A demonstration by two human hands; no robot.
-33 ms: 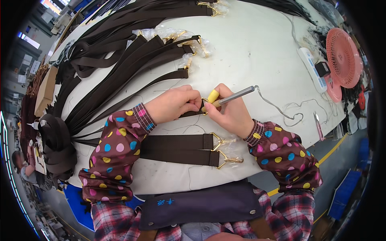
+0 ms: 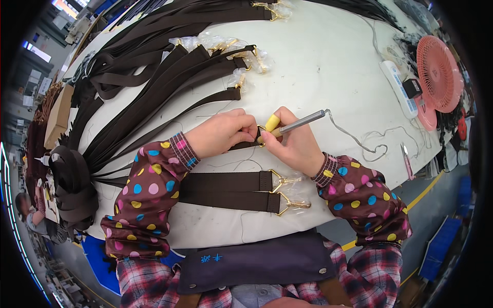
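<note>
My left hand [image 2: 223, 132] is closed, its fingertips pinching the end of a dark brown webbing strap [image 2: 245, 145] beside a gold metal ring [image 2: 262, 136]. Close against it, my right hand [image 2: 298, 146] grips a corded pen-shaped tool [image 2: 305, 121] with a grey rear end, whose thin cable trails off to the right. The tool's tip is hidden at the strap end between both hands. A yellow tube-like piece [image 2: 272, 122] shows at my right fingers. Nearer me lie two flat straps [image 2: 231, 191] with gold clasps [image 2: 292, 204] partly wrapped in clear plastic.
More brown straps [image 2: 169, 87] fan out at the far left, gathered into a hanging bundle [image 2: 74, 185]. At the right are a pink fan [image 2: 437, 74], a white power strip [image 2: 399, 88] and small pink-handled snips [image 2: 406, 160] near the edge of the white table [image 2: 328, 66].
</note>
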